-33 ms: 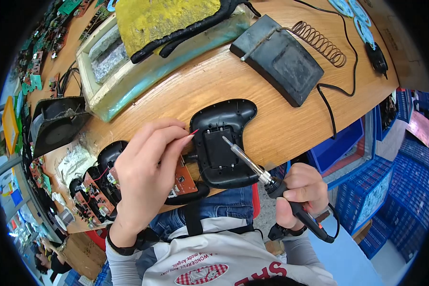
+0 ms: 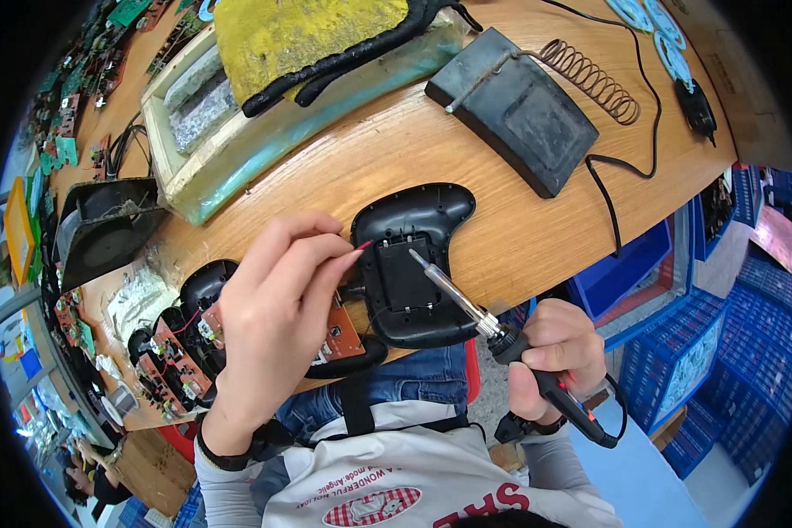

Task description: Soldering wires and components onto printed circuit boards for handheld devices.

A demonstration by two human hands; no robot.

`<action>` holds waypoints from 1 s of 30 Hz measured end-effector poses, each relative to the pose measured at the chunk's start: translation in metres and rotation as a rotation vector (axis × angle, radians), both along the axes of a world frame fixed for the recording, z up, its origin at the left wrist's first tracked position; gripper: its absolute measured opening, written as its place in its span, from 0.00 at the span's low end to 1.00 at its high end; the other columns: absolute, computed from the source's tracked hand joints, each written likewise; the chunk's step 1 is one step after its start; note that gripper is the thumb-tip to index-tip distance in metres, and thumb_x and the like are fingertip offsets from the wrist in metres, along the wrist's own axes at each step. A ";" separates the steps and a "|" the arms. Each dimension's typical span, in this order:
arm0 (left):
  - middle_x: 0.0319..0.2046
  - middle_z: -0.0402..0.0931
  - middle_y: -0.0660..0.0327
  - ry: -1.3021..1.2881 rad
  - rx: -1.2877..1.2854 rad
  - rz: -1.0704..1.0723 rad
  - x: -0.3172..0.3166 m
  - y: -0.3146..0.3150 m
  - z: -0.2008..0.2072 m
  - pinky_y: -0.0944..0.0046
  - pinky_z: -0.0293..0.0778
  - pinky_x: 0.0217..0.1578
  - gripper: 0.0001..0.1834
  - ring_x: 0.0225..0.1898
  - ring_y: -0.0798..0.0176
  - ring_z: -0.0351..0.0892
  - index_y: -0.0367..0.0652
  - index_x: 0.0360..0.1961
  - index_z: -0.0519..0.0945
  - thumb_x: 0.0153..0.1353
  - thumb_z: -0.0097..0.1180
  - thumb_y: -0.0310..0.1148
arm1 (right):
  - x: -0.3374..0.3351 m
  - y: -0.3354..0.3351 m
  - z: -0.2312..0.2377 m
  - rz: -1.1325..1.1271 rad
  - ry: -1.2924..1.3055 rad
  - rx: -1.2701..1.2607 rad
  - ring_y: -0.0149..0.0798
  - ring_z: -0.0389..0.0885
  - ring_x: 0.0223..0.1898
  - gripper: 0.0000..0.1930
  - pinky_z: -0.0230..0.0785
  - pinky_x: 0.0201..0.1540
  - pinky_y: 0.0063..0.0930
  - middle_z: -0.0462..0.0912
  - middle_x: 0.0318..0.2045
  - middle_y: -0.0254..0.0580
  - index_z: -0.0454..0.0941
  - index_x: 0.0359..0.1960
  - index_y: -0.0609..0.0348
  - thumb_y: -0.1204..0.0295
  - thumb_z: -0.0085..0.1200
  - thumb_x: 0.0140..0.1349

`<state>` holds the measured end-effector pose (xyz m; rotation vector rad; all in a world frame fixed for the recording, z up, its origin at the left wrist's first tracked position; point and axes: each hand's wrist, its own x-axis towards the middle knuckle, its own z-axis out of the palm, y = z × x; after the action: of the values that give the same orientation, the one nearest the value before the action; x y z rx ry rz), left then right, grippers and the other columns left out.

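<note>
My left hand (image 2: 277,304) pinches a thin red wire (image 2: 366,245) between thumb and fingers, at the left edge of a black gamepad shell half (image 2: 414,198). The shell lies with its inside up and shows a square battery compartment (image 2: 403,275) with small metal contacts. In my right hand (image 2: 565,356) is a soldering iron (image 2: 453,293), held by its dark handle. Its tip hovers over the compartment, apart from the red wire. Partly hidden under my left hand, an orange-brown circuit board (image 2: 341,333) sits in another black shell piece (image 2: 370,354).
A black soldering iron stand (image 2: 528,114) with a coil holder (image 2: 590,79) is at the far right. A wooden box (image 2: 224,167) under a yellow pad (image 2: 312,44) stands at the back. More boards (image 2: 180,352) and a dark fan-like unit (image 2: 106,233) lie left. Blue crates (image 2: 678,352) are at right.
My left hand has shifted very slightly to the right with the red wire. The soldering iron has barely moved.
</note>
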<state>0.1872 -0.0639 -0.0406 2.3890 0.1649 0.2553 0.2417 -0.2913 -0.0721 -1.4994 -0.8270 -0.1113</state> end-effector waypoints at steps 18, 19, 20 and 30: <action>0.41 0.76 0.60 0.026 0.386 -0.186 0.013 0.000 0.007 0.56 0.64 0.49 0.08 0.51 0.53 0.71 0.38 0.27 0.77 0.45 0.62 0.24 | 0.012 0.016 0.005 0.055 0.014 -0.132 0.36 0.67 0.10 0.10 0.53 0.14 0.25 0.71 0.13 0.38 0.71 0.22 0.60 0.81 0.60 0.36; 0.41 0.75 0.60 0.032 0.401 -0.197 0.013 -0.001 0.009 0.56 0.64 0.49 0.08 0.51 0.53 0.71 0.38 0.27 0.77 0.45 0.62 0.24 | 0.013 0.016 0.005 0.054 0.014 -0.132 0.36 0.67 0.10 0.10 0.53 0.14 0.25 0.71 0.13 0.38 0.71 0.22 0.60 0.81 0.60 0.36; 0.41 0.75 0.60 0.037 0.415 -0.207 0.014 -0.001 0.010 0.55 0.64 0.49 0.08 0.51 0.53 0.71 0.38 0.27 0.77 0.45 0.62 0.24 | 0.013 0.017 0.006 0.057 0.012 -0.130 0.36 0.67 0.10 0.10 0.53 0.14 0.25 0.71 0.13 0.38 0.72 0.22 0.60 0.81 0.60 0.37; 0.41 0.73 0.57 0.039 0.477 -0.266 0.015 0.000 0.012 0.55 0.65 0.49 0.09 0.53 0.53 0.69 0.36 0.27 0.77 0.42 0.58 0.26 | 0.014 0.019 0.004 0.062 0.002 -0.167 0.36 0.67 0.10 0.10 0.55 0.14 0.26 0.70 0.13 0.38 0.72 0.22 0.60 0.79 0.61 0.38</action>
<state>0.2026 -0.0643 -0.0285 2.8513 -0.2210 0.1320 0.2561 -0.2718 -0.0679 -1.6273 -0.8983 0.0058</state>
